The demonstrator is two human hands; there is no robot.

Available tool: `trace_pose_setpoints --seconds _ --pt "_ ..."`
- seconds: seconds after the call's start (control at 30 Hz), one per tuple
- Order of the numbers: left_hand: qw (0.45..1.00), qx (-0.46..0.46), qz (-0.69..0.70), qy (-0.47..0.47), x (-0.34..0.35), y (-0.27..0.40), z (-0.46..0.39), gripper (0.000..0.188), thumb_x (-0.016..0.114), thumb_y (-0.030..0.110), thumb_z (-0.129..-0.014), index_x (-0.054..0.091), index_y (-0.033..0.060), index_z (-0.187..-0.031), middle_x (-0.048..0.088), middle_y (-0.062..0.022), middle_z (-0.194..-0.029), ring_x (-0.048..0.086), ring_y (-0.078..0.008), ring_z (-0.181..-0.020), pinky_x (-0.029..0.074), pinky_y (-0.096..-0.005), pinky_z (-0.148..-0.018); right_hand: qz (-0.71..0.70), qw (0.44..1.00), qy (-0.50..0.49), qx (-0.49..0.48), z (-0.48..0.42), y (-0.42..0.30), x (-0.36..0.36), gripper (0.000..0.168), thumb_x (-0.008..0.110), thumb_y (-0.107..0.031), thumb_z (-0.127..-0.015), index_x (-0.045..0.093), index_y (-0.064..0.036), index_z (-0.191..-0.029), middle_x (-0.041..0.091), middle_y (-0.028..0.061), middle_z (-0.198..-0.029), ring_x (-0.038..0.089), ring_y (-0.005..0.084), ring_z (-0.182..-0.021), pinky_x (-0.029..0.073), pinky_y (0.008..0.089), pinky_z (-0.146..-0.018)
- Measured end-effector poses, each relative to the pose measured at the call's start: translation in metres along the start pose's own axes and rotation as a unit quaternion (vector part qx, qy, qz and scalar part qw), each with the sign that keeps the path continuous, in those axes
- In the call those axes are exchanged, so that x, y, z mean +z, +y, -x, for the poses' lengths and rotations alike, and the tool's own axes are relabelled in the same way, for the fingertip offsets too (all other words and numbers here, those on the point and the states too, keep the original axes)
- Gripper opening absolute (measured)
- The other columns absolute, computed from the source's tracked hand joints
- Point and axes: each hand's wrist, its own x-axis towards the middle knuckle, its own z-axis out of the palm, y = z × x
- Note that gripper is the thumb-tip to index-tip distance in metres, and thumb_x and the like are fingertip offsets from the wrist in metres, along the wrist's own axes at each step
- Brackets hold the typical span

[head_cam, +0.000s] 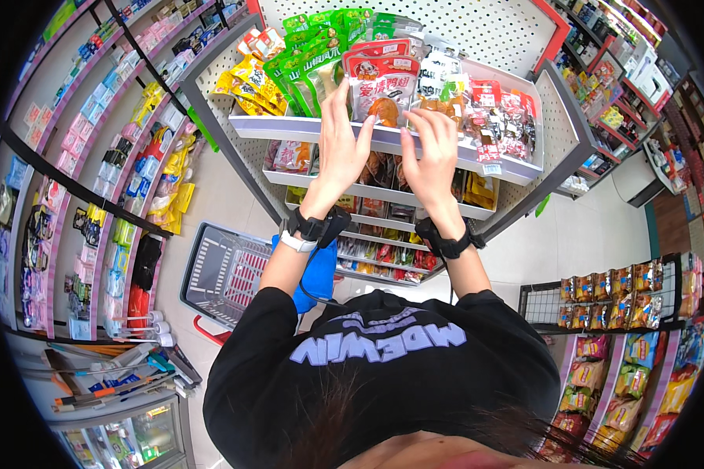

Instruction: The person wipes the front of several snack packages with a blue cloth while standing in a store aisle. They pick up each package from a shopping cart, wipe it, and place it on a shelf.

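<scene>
My left hand (pixel 341 140) is raised at the left side of a red-and-white snack pouch (pixel 385 88) on the top shelf, its fingers apart near the pouch's edge. My right hand (pixel 433 149) is at the pouch's lower right, fingers spread and slightly bent; whether its fingertips touch the packaging is unclear. Green snack pouches (pixel 322 70) stand left of the red one, with yellow packets (pixel 249 85) farther left. White-and-black pouches (pixel 437 73) stand behind my right hand. Small red-and-white packets (pixel 500 120) fill the shelf's right end. Both wrists wear black straps.
The top shelf has a raised white front lip (pixel 293 126), with stocked lower tiers beneath. A grey shopping basket (pixel 226 278) is at lower left beside blue material (pixel 320 275). Stocked shelves line the left; a wire rack (pixel 613 296) of packets stands at right.
</scene>
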Motion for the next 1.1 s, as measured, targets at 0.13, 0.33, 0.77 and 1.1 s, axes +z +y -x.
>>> trace_pose_setpoints --seconds 0.13,0.33,0.77,1.1 --pt "0.999 -0.042 -0.018 -0.017 0.007 0.004 -0.015 0.059 0.051 0.009 -0.094 0.025 0.0021 -0.146 0.051 -0.0236 -0.117 0.054 -0.0391 -0.105 0.045 -0.0428 -0.088 0.032 0.999 0.003 0.040 0.006 0.002 -0.011 0.029 0.064 -0.006 -0.081 0.062 -0.005 -0.110 0.054 0.0166 -0.117 0.050 0.0344 -0.109 0.041 0.0440 -0.093" --pt "0.997 0.001 -0.074 -0.024 0.017 -0.010 -0.021 0.064 0.054 0.004 -0.090 0.022 0.0007 -0.146 0.054 -0.0233 -0.115 0.057 -0.0389 -0.101 0.048 -0.0440 -0.083 0.052 0.996 -0.072 0.018 0.007 0.003 0.002 0.039 0.064 -0.012 -0.084 0.057 -0.007 -0.122 0.049 0.0192 -0.130 0.045 0.0366 -0.121 0.032 0.0497 -0.105" --pt "0.999 0.013 -0.038 -0.003 0.004 0.007 0.004 0.060 0.058 0.010 -0.089 0.031 0.0002 -0.142 0.039 -0.0257 -0.136 0.042 -0.0392 -0.123 0.033 -0.0461 -0.102 0.055 0.996 -0.066 0.012 0.010 0.002 0.000 0.030 0.064 -0.012 -0.083 0.061 -0.004 -0.112 0.046 0.0221 -0.130 0.042 0.0381 -0.124 0.031 0.0509 -0.105" --pt "0.973 0.002 0.200 -0.114 0.020 0.051 0.008 0.024 0.052 0.005 -0.091 0.061 -0.0005 -0.113 0.061 -0.0171 -0.115 0.057 -0.0336 -0.110 0.044 -0.0391 -0.094 0.132 0.987 -0.009 0.088 0.013 0.013 -0.015 0.061 0.066 -0.005 -0.078 0.039 0.006 -0.132 0.038 0.0304 -0.132 0.041 0.0455 -0.118 0.037 0.0503 -0.099"
